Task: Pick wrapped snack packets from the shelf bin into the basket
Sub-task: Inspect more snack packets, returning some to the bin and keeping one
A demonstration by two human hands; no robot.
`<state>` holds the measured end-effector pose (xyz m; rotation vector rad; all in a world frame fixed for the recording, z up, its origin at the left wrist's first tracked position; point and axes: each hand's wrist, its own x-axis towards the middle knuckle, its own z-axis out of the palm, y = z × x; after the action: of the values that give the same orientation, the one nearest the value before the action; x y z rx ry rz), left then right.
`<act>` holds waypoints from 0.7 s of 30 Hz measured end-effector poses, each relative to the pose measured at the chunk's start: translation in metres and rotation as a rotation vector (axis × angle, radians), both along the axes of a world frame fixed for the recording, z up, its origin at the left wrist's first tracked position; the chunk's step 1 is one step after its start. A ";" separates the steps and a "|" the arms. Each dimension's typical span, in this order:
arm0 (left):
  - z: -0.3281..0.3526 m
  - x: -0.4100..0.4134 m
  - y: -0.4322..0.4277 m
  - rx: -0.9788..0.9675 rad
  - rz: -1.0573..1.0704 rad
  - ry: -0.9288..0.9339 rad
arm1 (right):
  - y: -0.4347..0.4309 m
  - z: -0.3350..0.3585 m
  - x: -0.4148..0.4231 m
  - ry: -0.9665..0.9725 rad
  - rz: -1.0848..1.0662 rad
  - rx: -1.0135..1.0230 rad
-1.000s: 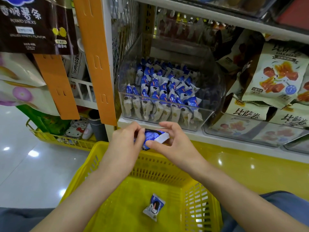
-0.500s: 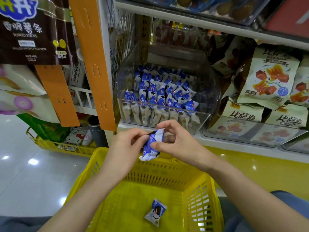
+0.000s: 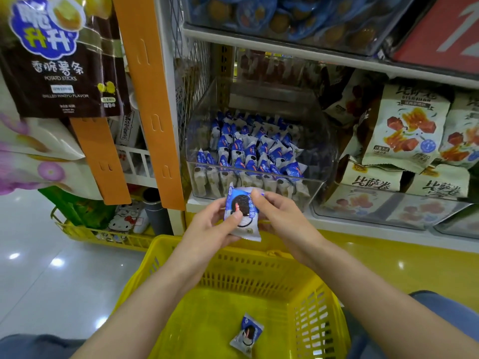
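Observation:
A blue-and-white wrapped snack packet [image 3: 242, 212] with a dark cookie picture stands upright, its face toward me, above the far rim of the yellow basket [image 3: 259, 265]. My left hand [image 3: 210, 229] grips its left side with the thumb on the front. My right hand [image 3: 280, 216] pinches its upper right edge. Another packet of the same kind [image 3: 247, 334] lies on the basket floor. Behind my hands, a clear shelf bin [image 3: 308, 185] holds several rows of the same packets [image 3: 248, 154].
Beige snack bags [image 3: 404, 130] fill the shelf to the right of the bin. An orange hanging strip [image 3: 153, 99] and a dark potato-stick bag [image 3: 59, 60] hang on the left. A second yellow basket [image 3: 103, 234] with goods sits on the shiny floor at left.
The packet has turned from hanging crumpled between my fingertips to upright with its front facing me. My left thumb now lies on its front. The view has tilted down a little.

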<state>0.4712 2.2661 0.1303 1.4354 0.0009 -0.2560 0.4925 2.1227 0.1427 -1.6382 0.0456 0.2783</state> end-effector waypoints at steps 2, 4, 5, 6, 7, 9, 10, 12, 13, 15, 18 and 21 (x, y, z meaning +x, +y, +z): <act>0.001 0.000 0.002 -0.082 0.006 0.010 | -0.002 0.005 0.000 -0.029 0.035 -0.018; 0.001 0.001 0.004 -0.065 0.026 -0.010 | -0.002 0.009 -0.001 -0.074 0.050 -0.017; 0.001 0.002 0.004 -0.011 0.046 -0.037 | -0.002 0.010 -0.002 -0.102 0.041 -0.011; 0.002 0.003 0.005 0.065 0.070 -0.081 | -0.001 0.010 -0.004 -0.134 0.023 -0.005; 0.003 0.005 0.006 0.138 0.093 -0.133 | 0.001 0.011 -0.005 -0.168 -0.004 -0.001; 0.006 0.007 0.007 0.257 0.124 -0.224 | 0.003 0.011 -0.006 -0.241 -0.054 -0.022; 0.008 0.008 0.008 0.306 0.135 -0.256 | 0.004 0.011 -0.006 -0.279 -0.076 -0.050; 0.012 0.011 0.010 0.428 0.170 -0.328 | 0.007 0.011 -0.006 -0.333 -0.109 -0.107; 0.015 0.013 0.012 0.494 0.191 -0.370 | 0.008 0.012 -0.006 -0.349 -0.123 -0.124; 0.021 0.020 0.015 0.547 0.209 -0.431 | 0.010 0.013 -0.002 -0.364 -0.139 -0.137; 0.031 0.033 0.021 0.426 0.158 -0.382 | 0.011 0.020 0.006 -0.345 -0.130 -0.102; 0.039 0.038 0.026 0.172 0.073 -0.280 | 0.012 0.031 0.018 -0.282 -0.098 0.016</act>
<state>0.5093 2.2919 0.1693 1.6287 -0.1562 0.0074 0.5103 2.1344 0.1733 -1.6400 -0.0895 -0.0288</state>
